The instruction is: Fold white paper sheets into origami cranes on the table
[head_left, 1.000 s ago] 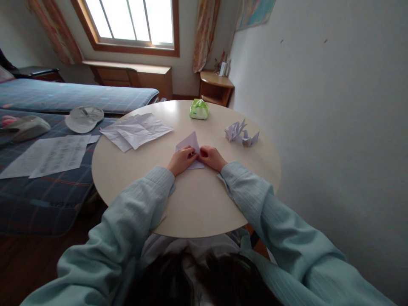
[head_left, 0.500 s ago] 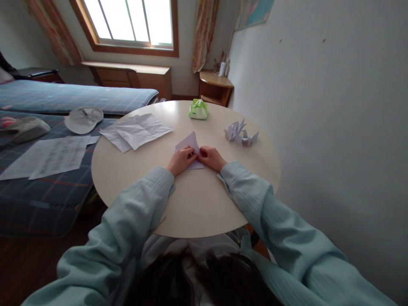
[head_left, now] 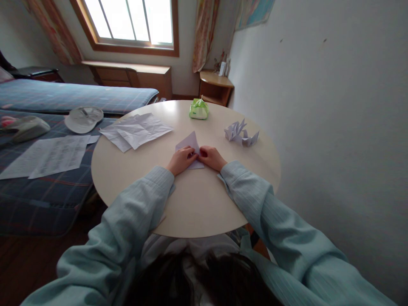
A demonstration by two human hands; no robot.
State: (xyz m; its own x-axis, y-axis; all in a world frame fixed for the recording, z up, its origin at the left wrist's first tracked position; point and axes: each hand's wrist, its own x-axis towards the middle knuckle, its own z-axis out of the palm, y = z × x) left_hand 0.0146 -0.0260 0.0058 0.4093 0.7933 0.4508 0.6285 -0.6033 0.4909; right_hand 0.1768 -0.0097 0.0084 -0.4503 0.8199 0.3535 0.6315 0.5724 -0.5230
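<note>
Hardly anything has moved over that last half second: just a slight drift of the whole view, while both hands and the paper hold their places. So it's close work at the middle of the round counter (head_left: 197, 208), with the folded paper (head_left: 191, 139) lying right in front of the person, one pointed corner aimed away, a pale lower edge peeping out below the fingers.

How to do this fold well? I'd say keep the far corner steady, line the edges up before any pressure goes on, then press from the middle outwards so the crease comes out sharp. Light fingers, I'd judge, because thin paper could wrinkle if the two sides pull against each other.

Now the grip! Left hand (head_left: 181, 160) lies over the near left part, thumb and fingertips drawn together, pinching paper, a small gap between thumb and finger. Right hand (head_left: 213, 158) comes in from the other side, fingers curled, its tips nearly meeting the left's, nipping the paper at its right edge. Neither is spread wide; exactly which layers they've caught is hidden. Folded paper figures (head_left: 237, 131) stand off to the right, well apart.
</note>
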